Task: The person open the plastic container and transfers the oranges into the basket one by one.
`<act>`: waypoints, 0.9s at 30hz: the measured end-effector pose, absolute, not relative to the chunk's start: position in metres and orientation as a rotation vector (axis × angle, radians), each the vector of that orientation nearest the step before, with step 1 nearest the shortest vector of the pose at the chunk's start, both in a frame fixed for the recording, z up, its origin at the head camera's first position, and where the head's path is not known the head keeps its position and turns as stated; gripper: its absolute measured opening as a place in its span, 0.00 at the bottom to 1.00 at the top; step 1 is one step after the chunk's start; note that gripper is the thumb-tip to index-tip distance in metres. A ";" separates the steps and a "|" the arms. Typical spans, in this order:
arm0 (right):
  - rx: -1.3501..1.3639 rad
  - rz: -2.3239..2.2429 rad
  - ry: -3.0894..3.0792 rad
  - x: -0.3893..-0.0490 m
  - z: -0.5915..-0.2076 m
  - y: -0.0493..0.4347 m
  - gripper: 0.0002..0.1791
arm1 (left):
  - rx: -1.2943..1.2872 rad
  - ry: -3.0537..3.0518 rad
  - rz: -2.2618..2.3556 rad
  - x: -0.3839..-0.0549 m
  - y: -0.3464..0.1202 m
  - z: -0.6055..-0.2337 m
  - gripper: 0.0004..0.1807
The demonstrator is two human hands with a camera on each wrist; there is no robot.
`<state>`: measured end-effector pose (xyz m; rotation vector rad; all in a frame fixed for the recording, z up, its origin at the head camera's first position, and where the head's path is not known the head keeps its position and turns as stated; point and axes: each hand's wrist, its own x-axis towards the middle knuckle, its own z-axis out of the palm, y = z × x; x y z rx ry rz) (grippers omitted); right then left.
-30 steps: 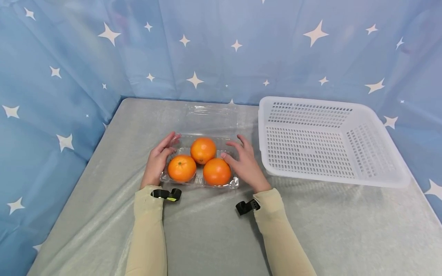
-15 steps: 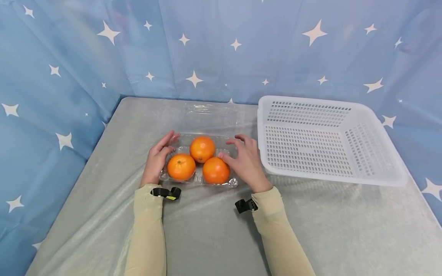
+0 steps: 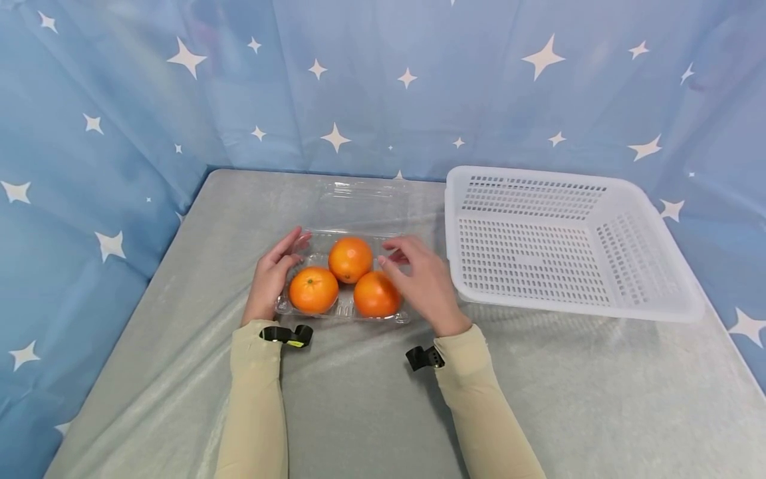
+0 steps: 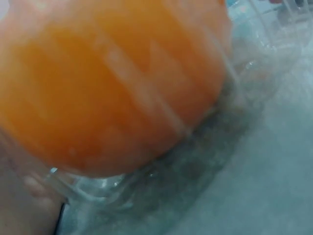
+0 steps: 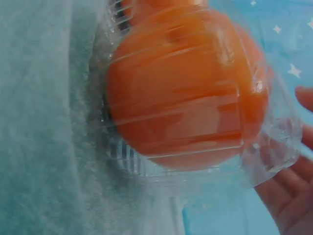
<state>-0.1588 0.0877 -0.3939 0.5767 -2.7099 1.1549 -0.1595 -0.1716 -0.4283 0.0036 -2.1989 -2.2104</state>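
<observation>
A clear plastic clamshell box (image 3: pixel 345 307) holds three oranges: one at the left (image 3: pixel 313 290), one at the back (image 3: pixel 350 259) and one at the right (image 3: pixel 378 295). My left hand (image 3: pixel 270 276) holds the box's left end, thumb at the rim and fingers along the outside. Over the right end is my right hand (image 3: pixel 426 283), with bent fingers and the thumb tip just above the right orange; whether it touches is unclear. Through the box wall, the left wrist view shows an orange (image 4: pixel 107 88) close up. In the right wrist view, fingers (image 5: pixel 293 186) appear beside the box's corner.
The box's clear lid (image 3: pixel 362 203) lies folded back behind it. To the right stands a white perforated basket (image 3: pixel 532 263). A grey cloth (image 3: pixel 359 412) covers the table, and a blue star-patterned curtain (image 3: pixel 383 80) hangs behind and at the sides.
My right hand has shifted slightly left and its fingers have drawn in toward the thumb. The right orange has moved slightly right inside the box. My left hand stays put.
</observation>
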 end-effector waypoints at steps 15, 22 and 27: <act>0.911 0.768 -2.993 -0.149 -0.390 0.077 0.24 | -0.015 -2.203 -2.201 -0.160 -0.172 -0.430 0.27; 0.902 0.630 -3.053 -0.145 -0.393 0.073 0.29 | -0.028 -2.206 -2.198 -0.159 -0.172 -0.430 0.27; 0.884 0.605 -3.067 -0.145 -0.394 0.070 0.29 | -0.015 -2.206 -2.199 -0.160 -0.172 -0.429 0.27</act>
